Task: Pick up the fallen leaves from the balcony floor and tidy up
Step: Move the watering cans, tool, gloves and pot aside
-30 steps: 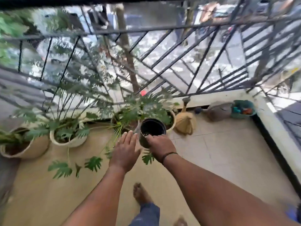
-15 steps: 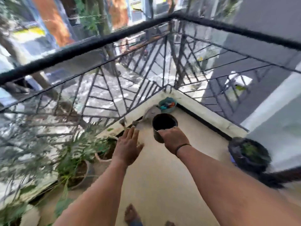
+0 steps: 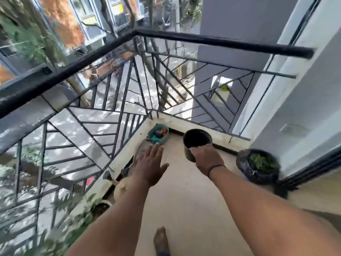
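A: Nearest us, a bare foot (image 3: 161, 239) is planted on the beige tiled balcony floor (image 3: 193, 200), both arms reaching out ahead.

B: And the hands?

A: The left hand (image 3: 150, 166) is hovering flat, fingers straight and spread, gripping nothing. The right hand (image 3: 207, 157) is curling over the rim of a small dark round pot (image 3: 196, 142), carrying it above the floor.

B: Any fallen leaves showing?

A: None I can make out on the tiles; the view is blurring. By the right wall a black bag of green cuttings (image 3: 258, 166) is sitting, and in the far corner under the black metal railing (image 3: 203, 40), a teal tub of bits (image 3: 158, 133).

B: So, the step?

A: Looks like carrying the pot toward that corner; next it needs setting down somewhere clear.
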